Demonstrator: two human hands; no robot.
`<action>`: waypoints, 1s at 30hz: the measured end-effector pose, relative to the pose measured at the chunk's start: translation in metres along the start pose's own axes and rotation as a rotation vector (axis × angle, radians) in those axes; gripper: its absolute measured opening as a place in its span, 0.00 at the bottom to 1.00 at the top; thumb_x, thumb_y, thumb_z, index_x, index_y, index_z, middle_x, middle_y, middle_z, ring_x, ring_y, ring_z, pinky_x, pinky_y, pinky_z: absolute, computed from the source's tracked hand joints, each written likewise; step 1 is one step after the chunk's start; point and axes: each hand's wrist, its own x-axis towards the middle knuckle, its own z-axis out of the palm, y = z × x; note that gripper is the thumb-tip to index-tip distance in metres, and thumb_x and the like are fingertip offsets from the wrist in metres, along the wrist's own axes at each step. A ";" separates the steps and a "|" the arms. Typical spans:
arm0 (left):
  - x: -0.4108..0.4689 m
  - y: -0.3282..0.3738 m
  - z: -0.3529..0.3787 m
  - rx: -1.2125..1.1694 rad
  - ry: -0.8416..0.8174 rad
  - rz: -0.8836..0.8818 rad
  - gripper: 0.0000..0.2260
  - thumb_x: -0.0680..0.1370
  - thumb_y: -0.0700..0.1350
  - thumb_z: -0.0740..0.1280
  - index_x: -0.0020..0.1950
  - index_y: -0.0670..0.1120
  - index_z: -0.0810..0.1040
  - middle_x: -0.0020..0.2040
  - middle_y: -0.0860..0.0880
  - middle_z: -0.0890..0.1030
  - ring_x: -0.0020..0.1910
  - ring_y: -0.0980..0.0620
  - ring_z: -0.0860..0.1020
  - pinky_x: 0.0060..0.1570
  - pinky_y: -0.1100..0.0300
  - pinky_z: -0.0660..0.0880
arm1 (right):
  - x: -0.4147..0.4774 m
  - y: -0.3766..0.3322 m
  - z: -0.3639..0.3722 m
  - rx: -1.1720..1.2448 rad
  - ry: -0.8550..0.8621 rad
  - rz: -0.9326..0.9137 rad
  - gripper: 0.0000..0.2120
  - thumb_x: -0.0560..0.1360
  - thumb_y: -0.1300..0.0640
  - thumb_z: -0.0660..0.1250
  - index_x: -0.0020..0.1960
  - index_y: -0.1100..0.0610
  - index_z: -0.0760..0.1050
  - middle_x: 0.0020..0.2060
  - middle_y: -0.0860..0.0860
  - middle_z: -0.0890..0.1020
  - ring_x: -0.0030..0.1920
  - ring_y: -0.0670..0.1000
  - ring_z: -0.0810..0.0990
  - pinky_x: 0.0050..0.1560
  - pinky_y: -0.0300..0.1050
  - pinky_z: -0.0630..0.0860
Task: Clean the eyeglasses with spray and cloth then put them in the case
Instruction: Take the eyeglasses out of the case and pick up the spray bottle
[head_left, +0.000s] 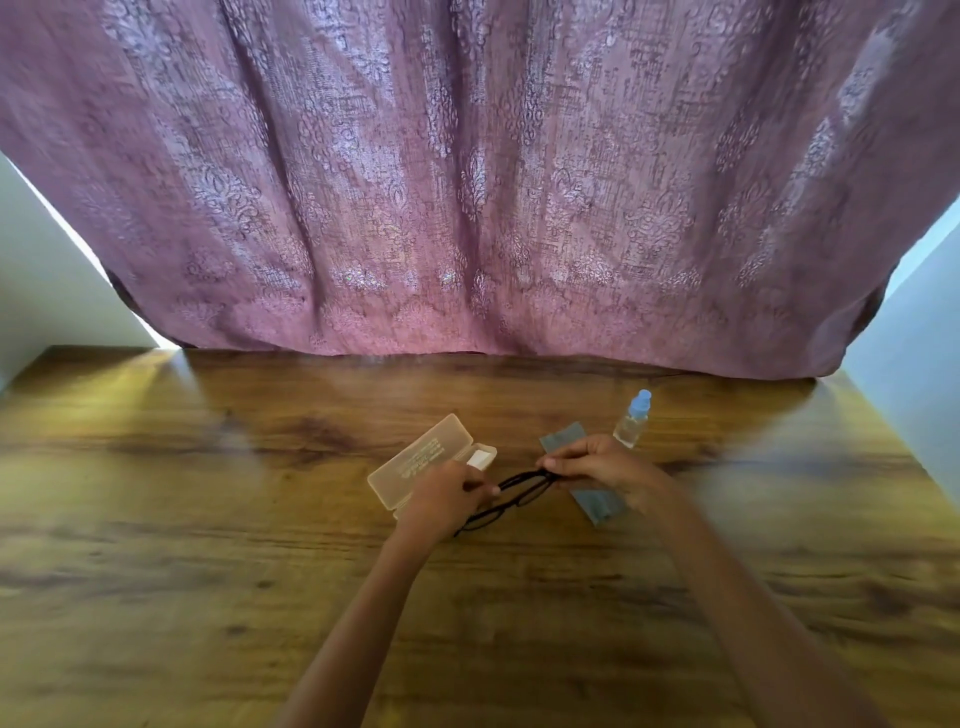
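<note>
— Eyeglasses (511, 496), dark-framed, sit in mid-air between two hands above the wooden table (208, 519). Who has hold of which end?

— Left hand (444, 501) is closed around the near-left end of the frame; right hand (597, 467) pinches the far-right end with its fingertips. So the frame runs on a slant, near-left to far-right.

— Is the frame touching the table?

— Hard to say; the picture is blurred around the hands. It looks lifted, but I cannot tell for certain.

— And the case?

— Case (426, 460) is a pale, translucent box lying on the table just to the left, beyond the left hand, which hides its near corner. A white piece shows at its right end. Whether the lid is fully shut I cannot tell.

— Cloth and spray?

— Cloth (587, 493), grey-blue, lies flat on the table beneath the right hand, partly covered by it. Spray bottle (632, 420), clear with a blue cap, stands upright just beyond the cloth, to the far right of the hands, apart from the case.

— Behind all that?

— Pink patterned curtain (467, 182) hangs down to the far edge of the table.
</note>
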 end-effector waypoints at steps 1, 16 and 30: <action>0.000 0.001 0.000 -0.019 0.030 -0.009 0.10 0.77 0.51 0.66 0.52 0.49 0.83 0.37 0.55 0.77 0.33 0.61 0.70 0.31 0.69 0.63 | -0.001 -0.001 0.000 -0.002 0.005 -0.011 0.05 0.71 0.62 0.73 0.47 0.59 0.84 0.44 0.54 0.86 0.46 0.50 0.85 0.43 0.36 0.80; 0.015 -0.002 -0.025 -0.429 0.356 -0.194 0.09 0.79 0.43 0.62 0.53 0.40 0.79 0.42 0.45 0.85 0.40 0.49 0.84 0.48 0.48 0.80 | -0.019 -0.020 0.000 -0.226 -0.056 -0.113 0.06 0.67 0.55 0.77 0.43 0.54 0.85 0.39 0.48 0.86 0.41 0.42 0.84 0.39 0.31 0.76; 0.001 -0.003 -0.033 -0.341 0.378 -0.083 0.13 0.79 0.42 0.62 0.61 0.51 0.78 0.44 0.47 0.85 0.43 0.44 0.83 0.44 0.46 0.80 | -0.010 -0.019 0.016 -0.198 0.300 -0.225 0.07 0.74 0.56 0.71 0.46 0.60 0.81 0.36 0.54 0.83 0.29 0.47 0.82 0.32 0.38 0.79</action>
